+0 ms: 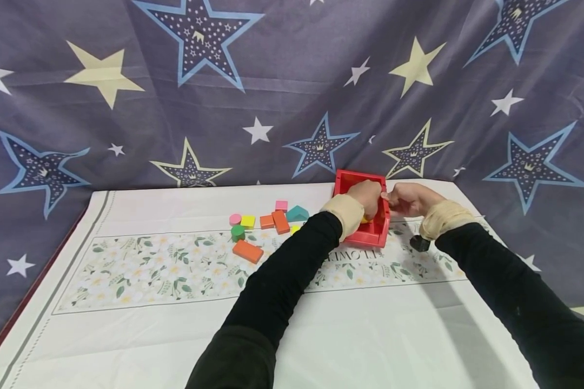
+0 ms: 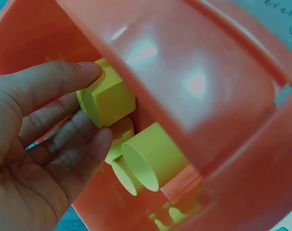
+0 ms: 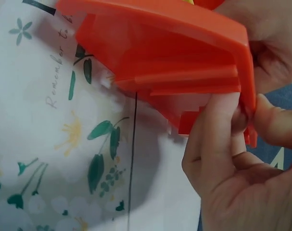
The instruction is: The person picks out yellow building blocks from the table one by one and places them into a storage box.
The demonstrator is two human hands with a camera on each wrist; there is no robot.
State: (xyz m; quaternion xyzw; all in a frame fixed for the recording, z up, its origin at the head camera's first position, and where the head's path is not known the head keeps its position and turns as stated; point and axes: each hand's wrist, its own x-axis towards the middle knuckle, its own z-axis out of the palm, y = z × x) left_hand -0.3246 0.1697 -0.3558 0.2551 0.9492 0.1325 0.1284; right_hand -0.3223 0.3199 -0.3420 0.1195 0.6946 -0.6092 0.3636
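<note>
A red plastic bin stands at the back of the table. My left hand reaches inside it; in the left wrist view, thumb and fingers pinch a yellow block with flat sides. Just below that block, a yellow cylinder and other yellow pieces lie in the bin, partly hidden by one another. My right hand grips the bin's right rim. In the right wrist view, thumb and fingers pinch the rim, with the fingertips on the bin's outer side.
Left of the bin lie loose blocks: an orange block, a green cylinder, a pink round piece, a yellow block, a teal block and others. A star-patterned curtain hangs behind the white tablecloth.
</note>
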